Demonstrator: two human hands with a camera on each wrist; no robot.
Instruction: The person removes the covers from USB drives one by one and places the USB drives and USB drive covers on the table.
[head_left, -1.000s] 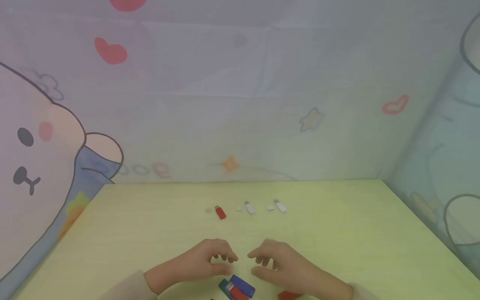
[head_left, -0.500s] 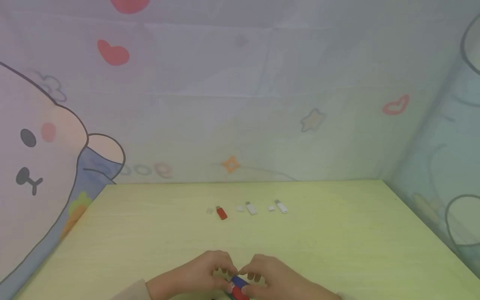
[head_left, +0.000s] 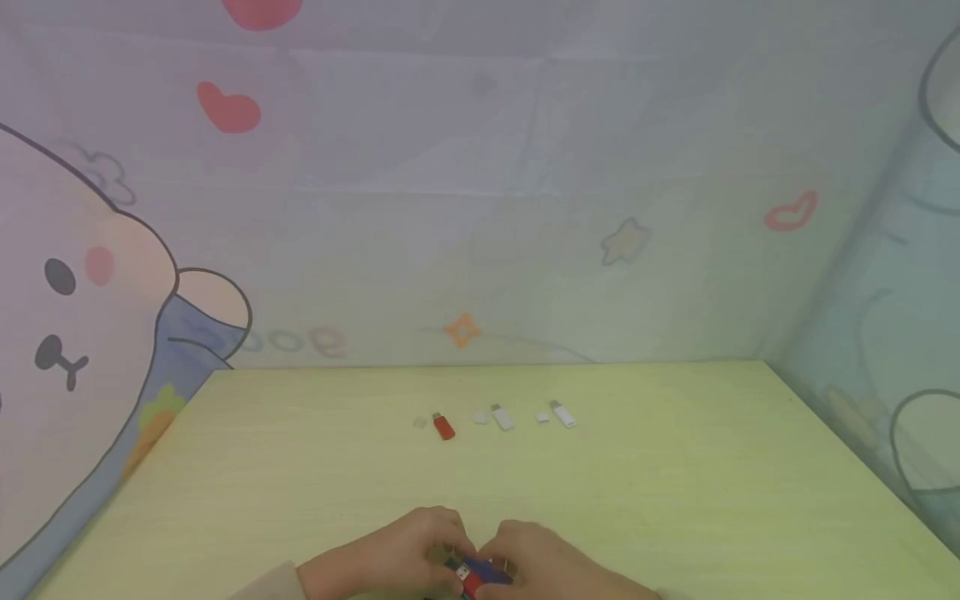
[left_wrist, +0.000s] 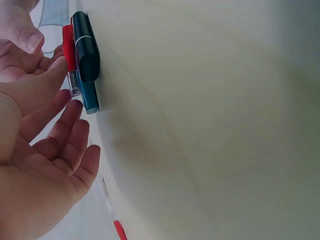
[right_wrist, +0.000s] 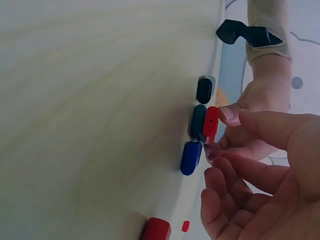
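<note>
In the head view both hands meet near the front edge over a red USB stick (head_left: 472,585), its metal plug bare. It lies on a teal stick (left_wrist: 89,95), next to a blue one (right_wrist: 191,159). My left hand (head_left: 405,554) touches the red stick with its thumb tip; its index fingertip is near the plug, its other fingers loosely bent. From the other side my right hand (head_left: 543,560) hangs around the red stick, thumb and fingers apart. Its thumb stands off the stick in the wrist views. A black stick (right_wrist: 205,90) lies beside the teal one.
Farther back on the table (head_left: 675,483) is a row: a red stick (head_left: 443,427) by a clear cap (head_left: 420,422), and two white sticks (head_left: 502,417) with white caps (head_left: 480,417). Another red object (right_wrist: 157,230) lies near my right hand. A printed cloth backdrop (head_left: 480,208) stands behind.
Both hands have lowered and come closer together, from above the pile to around the red stick. The left thumb has come onto it. The back row has not been moved.
</note>
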